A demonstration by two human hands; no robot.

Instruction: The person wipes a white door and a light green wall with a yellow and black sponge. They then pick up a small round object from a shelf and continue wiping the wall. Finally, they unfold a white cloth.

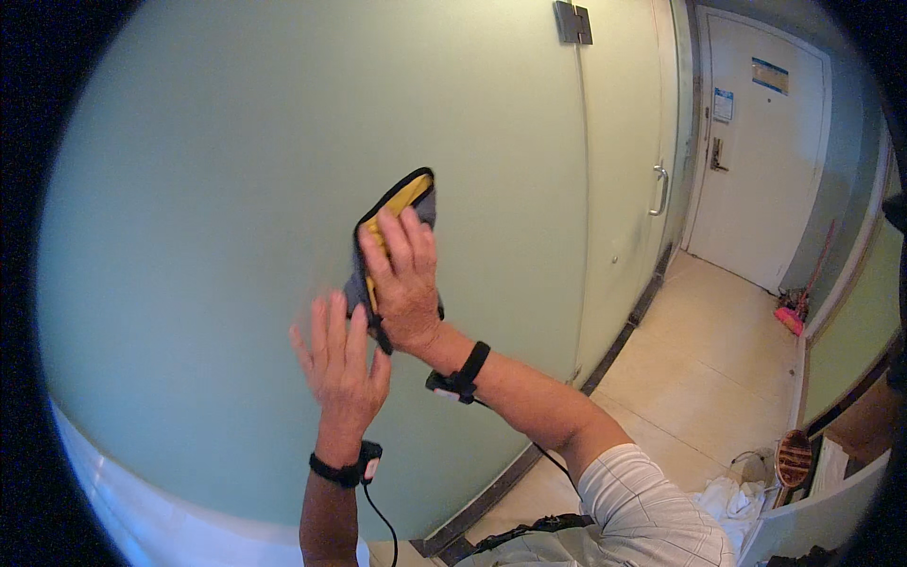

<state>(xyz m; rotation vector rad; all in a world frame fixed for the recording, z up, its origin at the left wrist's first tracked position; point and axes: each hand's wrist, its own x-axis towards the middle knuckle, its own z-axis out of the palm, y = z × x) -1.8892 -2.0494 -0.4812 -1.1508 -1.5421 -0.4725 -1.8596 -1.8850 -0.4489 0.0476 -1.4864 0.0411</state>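
A grey and yellow cloth with black edging (pixel 402 193) lies folded against a large frosted glass panel (pixel 212 177). My right hand (pixel 404 283) presses it to the panel, fingers spread over its yellow side. Lower left of it, my left hand (pixel 342 361) is raised with fingers apart, close to the cloth's lower edge, and holds nothing; whether it touches the glass I cannot tell. Both wrists wear black straps with small devices and cables.
A glass door with a metal handle (pixel 660 191) and hinge (pixel 572 23) adjoins the panel. Beyond the tiled floor (pixel 694 375) stands a white door (pixel 769 142), with a pink broom (pixel 790 319) beside it. At lower right are a round stool (pixel 793 458) and white cloth (pixel 730 503).
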